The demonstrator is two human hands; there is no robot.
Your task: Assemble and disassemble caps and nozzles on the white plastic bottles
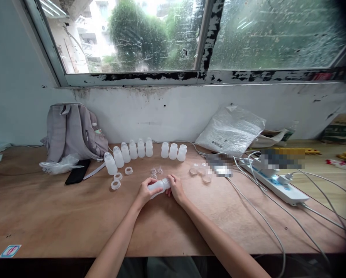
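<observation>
A frosted white baby bottle [156,187] lies tilted on its side between my hands, just above the tabletop. My left hand [145,192] is wrapped round its body. The fingers of my right hand [175,188] close on the bottle's top end, covering most of it. Just beyond my hands sit several clear bottle nipples [154,171]. White screw rings [116,184] lie to the left, and round translucent caps [206,178] lie to the right. Several capped bottles [133,150] stand in a curved row at the back, with three open-topped bottles [173,151] beside them.
A grey backpack [70,127], a plastic bag [59,164] and a black phone [77,172] are at the left. Right of me, a white power strip [288,191] trails cables across the wooden table [74,220]. A silver plastic mailer [232,129] leans on the wall.
</observation>
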